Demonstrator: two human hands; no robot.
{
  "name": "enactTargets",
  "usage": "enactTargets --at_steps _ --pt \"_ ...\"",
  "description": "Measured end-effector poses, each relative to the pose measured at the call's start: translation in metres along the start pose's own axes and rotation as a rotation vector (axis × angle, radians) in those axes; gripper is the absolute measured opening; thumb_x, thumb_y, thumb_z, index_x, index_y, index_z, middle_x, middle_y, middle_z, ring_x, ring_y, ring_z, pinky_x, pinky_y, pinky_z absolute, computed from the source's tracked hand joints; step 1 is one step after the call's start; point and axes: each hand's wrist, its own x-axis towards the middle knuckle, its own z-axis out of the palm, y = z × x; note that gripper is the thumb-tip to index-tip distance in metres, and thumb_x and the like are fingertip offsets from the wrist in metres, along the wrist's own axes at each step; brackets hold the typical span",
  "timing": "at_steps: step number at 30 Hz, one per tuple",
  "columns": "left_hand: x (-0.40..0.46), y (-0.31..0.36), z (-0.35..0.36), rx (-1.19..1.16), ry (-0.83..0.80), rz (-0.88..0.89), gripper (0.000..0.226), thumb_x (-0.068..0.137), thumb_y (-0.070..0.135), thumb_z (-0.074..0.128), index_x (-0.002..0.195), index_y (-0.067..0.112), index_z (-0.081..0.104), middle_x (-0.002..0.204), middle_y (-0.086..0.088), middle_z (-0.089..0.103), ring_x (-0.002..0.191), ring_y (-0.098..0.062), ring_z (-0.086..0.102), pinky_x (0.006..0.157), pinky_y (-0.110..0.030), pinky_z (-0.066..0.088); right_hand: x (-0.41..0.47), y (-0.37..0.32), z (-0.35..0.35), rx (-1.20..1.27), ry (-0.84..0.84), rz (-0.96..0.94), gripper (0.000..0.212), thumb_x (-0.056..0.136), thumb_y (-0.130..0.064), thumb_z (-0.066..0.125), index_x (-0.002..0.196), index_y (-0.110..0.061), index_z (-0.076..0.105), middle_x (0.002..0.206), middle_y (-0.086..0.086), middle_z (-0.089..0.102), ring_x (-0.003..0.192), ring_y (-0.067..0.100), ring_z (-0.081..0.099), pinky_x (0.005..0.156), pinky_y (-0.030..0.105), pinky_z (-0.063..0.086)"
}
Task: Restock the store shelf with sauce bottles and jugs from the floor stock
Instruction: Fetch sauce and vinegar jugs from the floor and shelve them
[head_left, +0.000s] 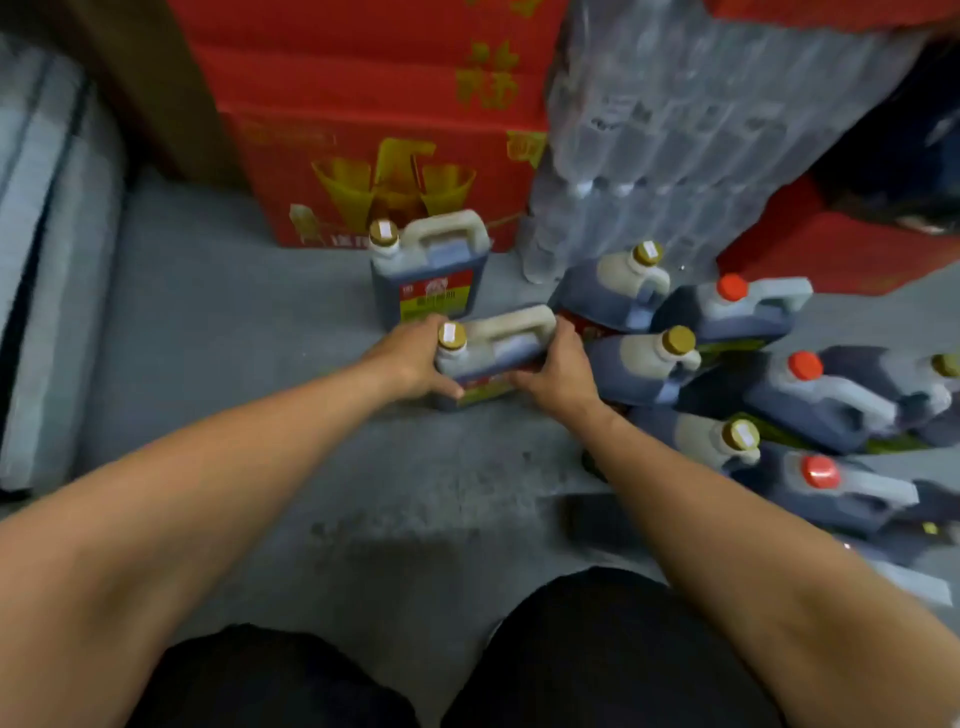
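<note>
Stacked red cartons with yellow print stand on the grey concrete floor beside shrink-wrapped packs of clear water bottles, with pale wrapped bundles along the left edge.

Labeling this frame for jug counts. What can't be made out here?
- Held jug: lower body covered by the left hand and right hand; label print blurred.
- Upright jug: label text too blurred to read.
- Jug pile: cut off by the right edge, jugs overlap, so the count is uncertain.
- Store shelf: not in the head view.
- Red boxes: tops cut off by the frame.
</note>
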Motion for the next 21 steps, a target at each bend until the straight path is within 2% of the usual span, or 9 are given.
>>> enactTargets --at_steps 3,7,10,13,16,19,21 --pt "-0.005 -0.012 0.001 -0.113 0.036 -0.036 0.085 0.062 0.031 0.093 0.132 0.023 0.046 0.131 -0.001 0.060 0.118 -0.026 0.056 0.090 -0.030 0.044 -0.021 0.006 0.010 -0.071 0.010 0.015 0.094 0.067 -0.029 0.091 0.143 -0.004 0.042 0.130 0.018 0.049 0.123 0.034 0.049 0.104 0.037 0.042" --pt "-0.003 -0.027 0.001 -0.120 -0.020 0.047 0.088 0.063 0.029 0.093 0.135 0.031 0.041 0.129 0.003 0.060 0.116 -0.021 0.056 0.093 -0.032 0.047 -0.038 0.038 0.029 -0.025 -0.075 0.062 0.081 0.076 -0.025 0.088 0.142 -0.007 0.045 0.121 0.012 0.047 0.118 0.031 0.051 0.094 0.027 0.040" --pt "0.002 -0.030 0.003 -0.120 -0.030 0.080 0.088 0.063 0.030 0.093 0.134 0.032 0.040 0.128 0.004 0.060 0.114 -0.020 0.057 0.097 -0.037 0.049 -0.035 0.055 0.044 0.079 -0.080 0.100 0.082 0.082 -0.026 0.083 0.150 -0.011 0.039 0.129 0.014 0.048 0.121 0.028 0.051 0.093 0.022 0.039" --pt "0.001 -0.036 0.012 -0.230 0.006 0.069 0.092 0.062 0.026 0.094 0.135 0.036 0.038 0.129 0.004 0.060 0.118 -0.020 0.056 0.102 -0.042 0.048 -0.033 0.063 0.052 0.148 -0.109 0.143 0.084 0.081 -0.032 0.083 0.151 -0.017 0.038 0.136 0.012 0.050 0.124 0.028 0.054 0.098 0.033 0.049" --pt "0.002 -0.044 0.020 -0.319 0.002 0.055 0.091 0.064 0.026 0.093 0.134 0.042 0.036 0.131 0.005 0.059 0.122 -0.019 0.055 0.104 -0.044 0.048 -0.030 0.066 0.056 0.210 -0.137 0.186 0.091 0.074 -0.046 0.085 0.149 -0.021 0.042 0.138 0.008 0.052 0.125 0.025 0.055 0.103 0.044 0.051" --pt "0.007 -0.053 0.026 -0.367 -0.017 0.058 0.093 0.066 0.030 0.092 0.136 0.047 0.033 0.135 0.009 0.056 0.126 -0.015 0.053 0.108 -0.043 0.045 -0.023 0.083 0.064 0.274 -0.155 0.218 0.102 0.056 -0.067 0.087 0.141 -0.022 0.052 0.133 0.007 0.059 0.120 0.022 0.061 0.099 0.046 0.054" --pt "0.008 -0.057 0.030 -0.386 -0.015 0.059 0.096 0.067 0.030 0.091 0.138 0.049 0.029 0.135 0.012 0.054 0.128 -0.013 0.051 0.110 -0.041 0.043 -0.018 0.097 0.071 0.298 -0.160 0.224 0.104 0.050 -0.074 0.087 0.135 -0.023 0.057 0.129 0.009 0.063 0.116 0.021 0.064 0.098 0.047 0.056"
